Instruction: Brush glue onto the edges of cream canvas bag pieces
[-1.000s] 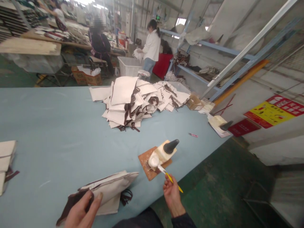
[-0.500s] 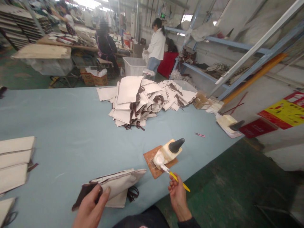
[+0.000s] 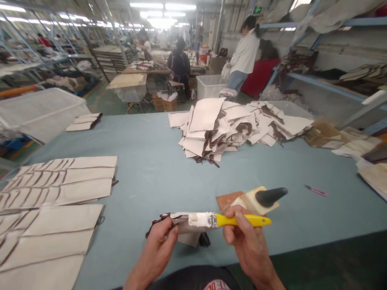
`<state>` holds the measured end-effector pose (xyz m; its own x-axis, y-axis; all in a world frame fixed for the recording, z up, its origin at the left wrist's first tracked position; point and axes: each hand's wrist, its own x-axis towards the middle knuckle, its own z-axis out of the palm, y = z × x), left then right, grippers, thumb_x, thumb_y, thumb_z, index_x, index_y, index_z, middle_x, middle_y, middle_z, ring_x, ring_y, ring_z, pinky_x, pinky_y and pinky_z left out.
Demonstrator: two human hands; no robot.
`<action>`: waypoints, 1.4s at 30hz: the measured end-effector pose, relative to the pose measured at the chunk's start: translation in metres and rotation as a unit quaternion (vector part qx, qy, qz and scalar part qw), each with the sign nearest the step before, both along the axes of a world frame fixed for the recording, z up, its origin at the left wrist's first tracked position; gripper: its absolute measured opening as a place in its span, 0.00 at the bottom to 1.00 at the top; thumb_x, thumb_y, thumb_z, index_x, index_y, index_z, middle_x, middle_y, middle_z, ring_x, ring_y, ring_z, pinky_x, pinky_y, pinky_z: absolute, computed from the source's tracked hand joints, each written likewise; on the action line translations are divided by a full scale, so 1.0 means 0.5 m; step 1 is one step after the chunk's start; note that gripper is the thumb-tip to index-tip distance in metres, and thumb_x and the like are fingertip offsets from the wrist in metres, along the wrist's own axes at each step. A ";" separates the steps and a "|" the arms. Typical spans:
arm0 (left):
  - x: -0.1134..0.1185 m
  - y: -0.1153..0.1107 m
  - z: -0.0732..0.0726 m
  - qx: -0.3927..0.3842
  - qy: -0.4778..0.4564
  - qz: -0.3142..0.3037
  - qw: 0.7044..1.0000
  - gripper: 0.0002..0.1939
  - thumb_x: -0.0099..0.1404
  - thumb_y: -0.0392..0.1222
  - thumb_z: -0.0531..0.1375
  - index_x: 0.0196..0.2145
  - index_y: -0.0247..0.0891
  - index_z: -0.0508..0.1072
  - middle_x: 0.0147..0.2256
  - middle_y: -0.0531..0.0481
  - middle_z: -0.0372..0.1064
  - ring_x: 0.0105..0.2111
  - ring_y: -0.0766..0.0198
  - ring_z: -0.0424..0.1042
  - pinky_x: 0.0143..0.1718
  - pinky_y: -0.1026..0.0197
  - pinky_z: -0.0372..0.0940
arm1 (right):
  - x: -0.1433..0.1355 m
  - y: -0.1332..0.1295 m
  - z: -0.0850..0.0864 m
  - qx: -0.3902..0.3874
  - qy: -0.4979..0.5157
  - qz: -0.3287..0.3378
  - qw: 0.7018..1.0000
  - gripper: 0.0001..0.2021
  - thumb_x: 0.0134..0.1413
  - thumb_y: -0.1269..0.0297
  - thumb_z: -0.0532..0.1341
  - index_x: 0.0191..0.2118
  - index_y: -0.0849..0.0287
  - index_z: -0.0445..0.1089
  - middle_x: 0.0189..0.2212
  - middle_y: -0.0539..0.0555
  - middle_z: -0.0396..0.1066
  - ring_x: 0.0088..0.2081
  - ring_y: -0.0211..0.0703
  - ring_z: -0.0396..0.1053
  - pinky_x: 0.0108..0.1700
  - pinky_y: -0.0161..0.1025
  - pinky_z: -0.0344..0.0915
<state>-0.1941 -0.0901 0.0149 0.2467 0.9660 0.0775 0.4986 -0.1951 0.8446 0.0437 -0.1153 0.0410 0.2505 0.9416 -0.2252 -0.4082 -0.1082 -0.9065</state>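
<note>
My left hand (image 3: 160, 241) pinches a folded cream fabric piece (image 3: 183, 226) with dark trim, held edge up over the table. Between the fingers of my right hand (image 3: 248, 237) is the yellow handle of a brush (image 3: 242, 220). The brush's white-coated bristles point left and lie along the top edge of the fabric piece. Behind my right hand stands a cream glue container (image 3: 252, 198) with a black cone-shaped nozzle, on a brown board (image 3: 226, 200). Dark straps hang below the fabric piece.
A heap of cream pieces (image 3: 208, 117) covers the table's far middle. Rows of overlapping pieces (image 3: 90, 177) lie at the left. Pink-handled snips (image 3: 316, 190) rest at the right. A person in white (image 3: 246, 54) stands beyond the table; another person (image 3: 179, 62) sits farther back.
The brush has left the glue container and moved to the fabric piece's top edge. My left hand has raised and turned the piece. The view has swung left.
</note>
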 end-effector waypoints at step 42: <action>0.033 -0.007 -0.054 0.360 0.161 -0.013 0.919 0.20 0.65 0.20 0.50 0.22 0.41 0.64 0.23 0.49 0.67 0.28 0.58 0.64 0.34 0.56 0.62 | -0.031 0.021 -0.007 -0.090 -0.121 0.092 0.984 0.27 0.59 0.34 0.63 0.32 0.58 0.70 0.12 0.42 0.56 0.15 0.33 0.52 0.18 0.30 0.50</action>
<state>-0.1775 -0.0938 -0.0124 0.3907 0.6859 0.6139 0.6876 -0.6609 0.3007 0.0280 -0.1050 0.0376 0.1473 0.9259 -0.3477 -0.1403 -0.3285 -0.9340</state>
